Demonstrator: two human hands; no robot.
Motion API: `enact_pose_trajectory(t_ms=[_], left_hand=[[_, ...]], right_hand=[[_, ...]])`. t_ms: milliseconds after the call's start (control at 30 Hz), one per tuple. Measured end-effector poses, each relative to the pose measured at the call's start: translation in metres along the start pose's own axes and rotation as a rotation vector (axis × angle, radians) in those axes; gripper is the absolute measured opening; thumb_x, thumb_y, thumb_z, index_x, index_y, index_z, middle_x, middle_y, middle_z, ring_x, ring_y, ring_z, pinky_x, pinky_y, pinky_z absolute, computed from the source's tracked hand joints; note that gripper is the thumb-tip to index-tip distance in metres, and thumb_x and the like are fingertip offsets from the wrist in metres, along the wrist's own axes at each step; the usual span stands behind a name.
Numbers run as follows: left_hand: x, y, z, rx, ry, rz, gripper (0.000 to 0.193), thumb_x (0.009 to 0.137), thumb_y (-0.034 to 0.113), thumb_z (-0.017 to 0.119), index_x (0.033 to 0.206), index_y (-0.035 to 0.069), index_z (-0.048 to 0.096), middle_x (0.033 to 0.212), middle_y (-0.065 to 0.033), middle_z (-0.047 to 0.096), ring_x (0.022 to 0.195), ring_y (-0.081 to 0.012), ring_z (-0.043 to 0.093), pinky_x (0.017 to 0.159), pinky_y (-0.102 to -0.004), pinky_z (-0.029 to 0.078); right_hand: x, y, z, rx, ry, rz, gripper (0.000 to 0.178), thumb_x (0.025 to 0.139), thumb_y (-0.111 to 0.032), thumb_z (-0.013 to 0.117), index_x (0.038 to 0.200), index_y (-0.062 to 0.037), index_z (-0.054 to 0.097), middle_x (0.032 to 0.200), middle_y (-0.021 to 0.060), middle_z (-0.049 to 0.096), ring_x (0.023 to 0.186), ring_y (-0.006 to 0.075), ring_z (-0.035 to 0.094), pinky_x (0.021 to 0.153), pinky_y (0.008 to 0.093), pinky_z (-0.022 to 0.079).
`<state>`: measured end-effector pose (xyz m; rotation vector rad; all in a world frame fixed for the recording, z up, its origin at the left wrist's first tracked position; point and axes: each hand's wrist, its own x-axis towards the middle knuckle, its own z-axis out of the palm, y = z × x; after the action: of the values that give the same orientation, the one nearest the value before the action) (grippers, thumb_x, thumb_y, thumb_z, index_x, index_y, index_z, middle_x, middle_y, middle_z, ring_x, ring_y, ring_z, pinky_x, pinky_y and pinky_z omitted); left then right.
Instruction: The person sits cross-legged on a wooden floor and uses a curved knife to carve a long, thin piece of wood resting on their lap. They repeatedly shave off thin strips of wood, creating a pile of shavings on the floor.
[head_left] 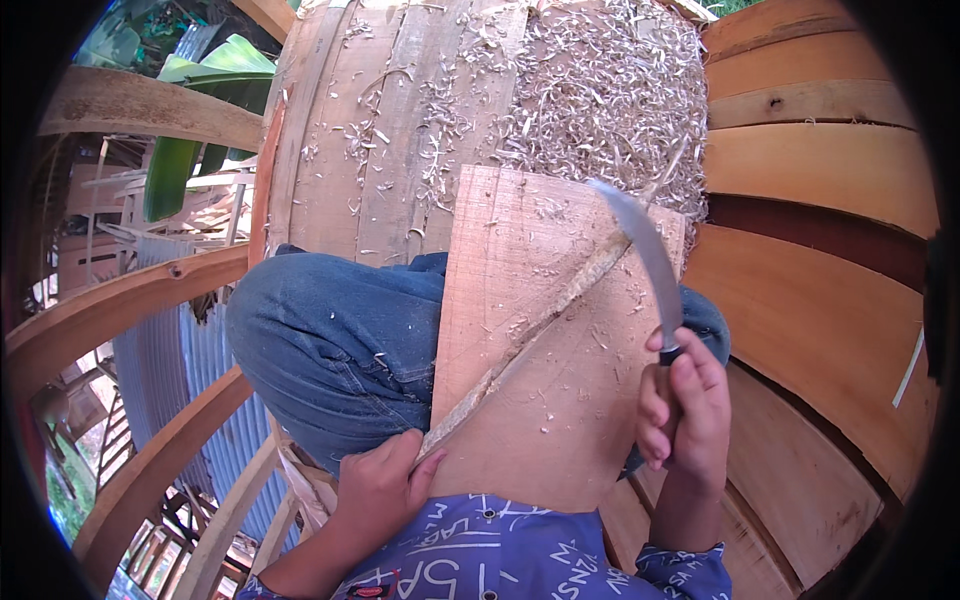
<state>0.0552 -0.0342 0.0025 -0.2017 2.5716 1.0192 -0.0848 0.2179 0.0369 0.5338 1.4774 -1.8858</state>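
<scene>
Running diagonally from near left to far right, the stick (545, 322) is laid across the board (565, 420). Its near end is gripped by the closed left hand (385, 480). By the curled right hand (690, 405), well apart on the right, the knife (656, 258) is held, its blade crossed over the stick's far part; whether contact is made cannot be told.

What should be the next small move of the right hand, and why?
Perhaps shave the stick with the curved knife, stroking away from the left hand: that hand grips the near end, and the knife, held in the right hand, crosses its far part in view.
</scene>
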Motion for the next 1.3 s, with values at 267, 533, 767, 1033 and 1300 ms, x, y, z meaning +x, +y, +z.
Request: enact_pose_trajectory(t_ms=[267,533,767,1033,1300], left_hand=[[-0.025,-0.011,-0.024,0.148,-0.027,-0.066,0.028,0.072,0.009,0.07,0.091,0.001,0.051,0.076,-0.0141,0.054,0.065,-0.0346,0.057,0.056,-0.042,0.045],[-0.034,-0.007,-0.017,0.086,0.02,-0.098,0.049,0.069,0.008,0.07,0.11,-0.004,0.046,0.09,-0.0202,0.056,0.084,-0.0384,0.057,0.078,-0.0464,0.044],[-0.035,-0.011,-0.023,0.09,-0.211,-0.105,0.054,0.069,0.007,0.068,0.116,-0.005,0.045,0.092,-0.022,0.058,0.082,-0.04,0.06,0.073,-0.0455,0.048],[-0.037,-0.003,-0.017,0.065,-0.287,-0.171,0.057,0.07,0.008,0.068,0.12,-0.007,0.044,0.089,-0.0229,0.059,0.074,-0.0397,0.062,0.066,-0.0446,0.052],[-0.044,-0.016,-0.009,0.058,-0.266,-0.093,0.058,0.067,0.008,0.069,0.118,-0.007,0.045,0.085,-0.0197,0.058,0.069,-0.0369,0.062,0.061,-0.0427,0.051]], right_hand=[[-0.016,0.004,-0.042,-0.034,0.155,-0.315,0.024,0.097,-0.021,0.052,0.111,-0.0061,0.039,0.058,0.004,0.047,0.035,0.0099,0.043,0.031,0.0226,0.037],[-0.021,0.027,-0.023,-0.861,0.165,-0.238,0.013,0.088,-0.007,0.056,0.098,0.0018,0.057,0.063,0.0071,0.055,0.055,0.0104,0.051,0.052,0.0258,0.04],[-0.019,0.03,-0.002,-1.269,0.174,-0.309,0.028,0.083,-0.026,0.072,0.076,-0.0027,0.059,0.057,0.0102,0.058,0.046,0.0236,0.059,0.045,0.033,0.044],[-0.008,0.024,-0.004,-1.543,0.336,-0.35,0.036,0.081,-0.035,0.072,0.07,-0.0052,0.056,0.05,0.0087,0.054,0.045,0.0255,0.057,0.044,0.035,0.043],[0.013,0.002,-0.035,-1.437,0.805,-0.29,0.039,0.083,-0.034,0.07,0.066,-0.0035,0.053,0.053,0.0163,0.052,0.048,0.0336,0.056,0.045,0.0404,0.041]])
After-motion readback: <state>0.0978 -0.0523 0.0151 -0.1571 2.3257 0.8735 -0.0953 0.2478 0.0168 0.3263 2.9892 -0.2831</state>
